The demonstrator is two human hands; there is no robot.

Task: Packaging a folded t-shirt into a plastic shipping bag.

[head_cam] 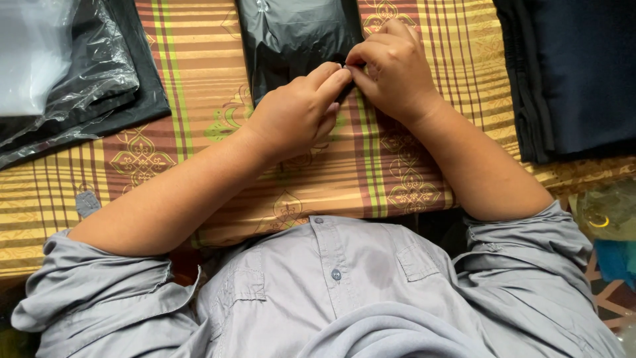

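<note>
A striped mat (pixel 397 166) covers the whole floor in gold, brown and green, with leaf patterns on it. Soft daylight falls on it. Left of the mat's middle lie clear bags (pixel 59 73). At its right edge sits a dark cloth pile (pixel 576 73).

**Plastic packages on the striped cloth**

A dark bag (pixel 291 36) of glossy plastic lies at the top centre, flat and rectangular, with grey reflections on its surface. Its lower edge is pinched between the fingertips of the left hand (pixel 298 109) and the right hand (pixel 391 66), which meet there. At the top left lies a pile of clear bags (pixel 59 73), wrinkled and shiny, with dark contents under them and a pale, whitish part near the corner. At the right edge, lower down, a yellowish clear wrapper (pixel 606 212) is partly visible. No labels, signs or screens can be seen.
</note>
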